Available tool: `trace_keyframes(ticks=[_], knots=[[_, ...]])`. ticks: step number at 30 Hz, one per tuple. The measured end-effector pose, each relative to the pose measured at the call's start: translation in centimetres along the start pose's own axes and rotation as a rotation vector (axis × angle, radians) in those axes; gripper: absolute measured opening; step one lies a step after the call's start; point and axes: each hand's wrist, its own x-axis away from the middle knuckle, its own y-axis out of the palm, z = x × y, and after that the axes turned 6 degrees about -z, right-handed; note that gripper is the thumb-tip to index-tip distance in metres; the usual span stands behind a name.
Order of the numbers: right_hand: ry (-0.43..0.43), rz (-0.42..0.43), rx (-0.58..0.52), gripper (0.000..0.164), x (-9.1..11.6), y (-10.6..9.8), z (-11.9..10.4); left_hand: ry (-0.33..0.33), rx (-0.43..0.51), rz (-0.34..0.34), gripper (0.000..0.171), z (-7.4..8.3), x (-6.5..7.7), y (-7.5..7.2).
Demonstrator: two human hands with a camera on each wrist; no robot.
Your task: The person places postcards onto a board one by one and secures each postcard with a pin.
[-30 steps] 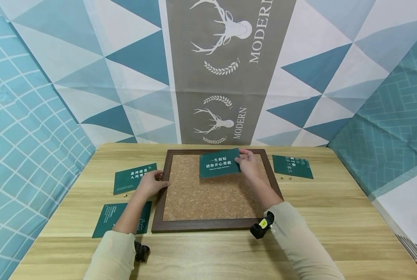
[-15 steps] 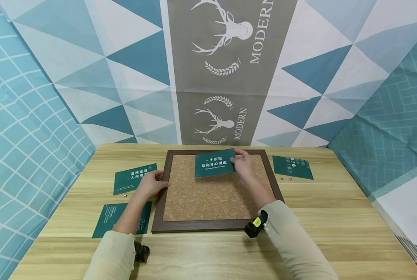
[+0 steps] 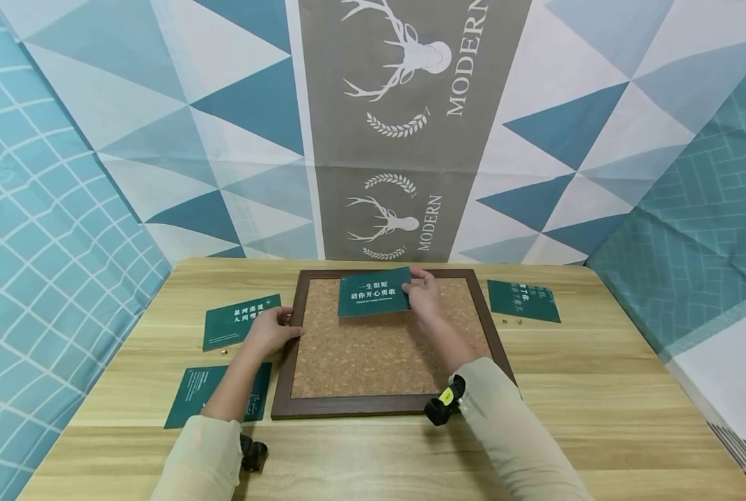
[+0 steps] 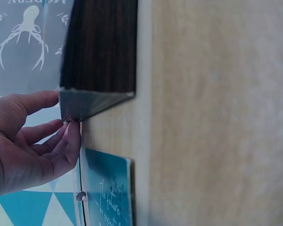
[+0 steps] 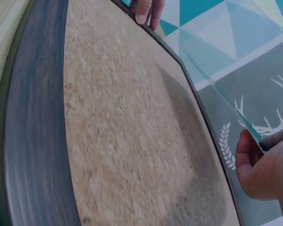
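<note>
A cork board [image 3: 360, 362] with a dark brown frame lies in the middle of the table. My left hand [image 3: 268, 332] grips the left side of its frame, thumb on top and fingers against the outer edge, as the left wrist view shows at the frame [image 4: 99, 47]. A green card [image 3: 373, 292] with white lettering is pinched at its right edge by my right hand [image 3: 424, 293]. That card hovers over the upper part of the cork, apart from it; the right wrist view shows the card [image 5: 231, 107] nearly edge-on and its shadow on the cork.
Two more green cards lie left of the board: an upper card [image 3: 238, 323] and a lower card [image 3: 188, 393] partly behind my left forearm. Another card [image 3: 523, 300] lies to the right. Small brass-coloured bits [image 3: 512, 321] sit below it, and one [image 3: 225, 352] is at the left.
My right hand has carried the green card leftward over the upper part of the cork. The left hand stays on the frame.
</note>
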Motion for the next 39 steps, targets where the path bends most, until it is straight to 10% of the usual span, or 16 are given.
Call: trace_keyframes(ticks=[39], knots=[[0.015, -0.074, 0.104, 0.037, -1.0, 2.2, 2.6, 0.010, 0.011, 0.008, 0.059, -0.2, 0.0, 0.1]])
